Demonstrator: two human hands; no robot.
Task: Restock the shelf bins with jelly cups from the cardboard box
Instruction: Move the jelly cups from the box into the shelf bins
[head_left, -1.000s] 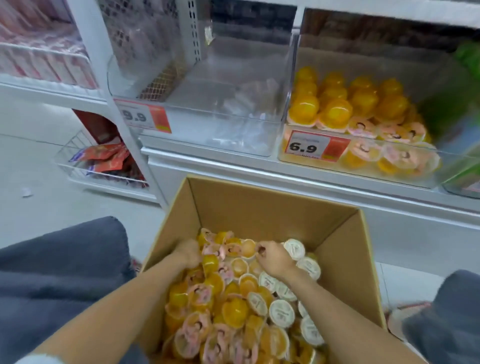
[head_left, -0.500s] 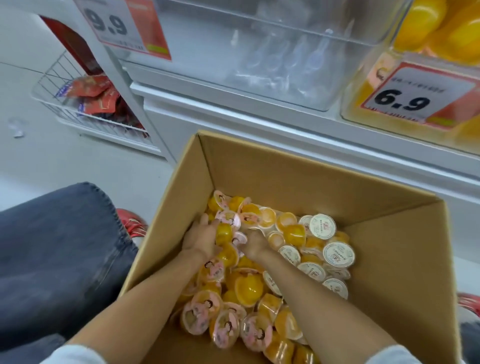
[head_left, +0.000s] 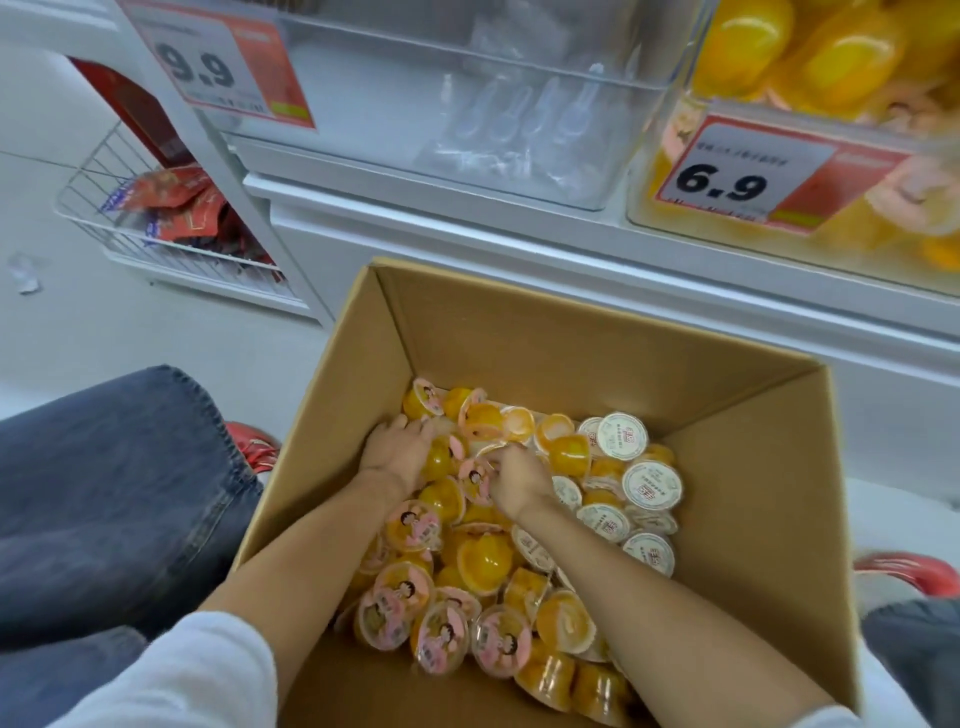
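Note:
An open cardboard box stands on the floor below the shelf, partly filled with yellow jelly cups; some have pink lids, others white lids. Both my hands are down in the pile near the box's far left. My left hand lies palm down on the cups with fingers spread. My right hand is curled around a pink-lidded cup beside it. Above, a clear shelf bin with a 9.9 tag holds only clear wrappers. The bin to its right, tagged 6.9, holds yellow jelly cups.
A white wire basket with red snack packets sits low at the left. My jeans-clad knee and a red shoe are left of the box, another red shoe to its right. The white shelf ledge overhangs the box's far side.
The view has dropped and moved closer to the box. Both hands have shifted together toward the far left of the pile, and the right hand has curled around a cup.

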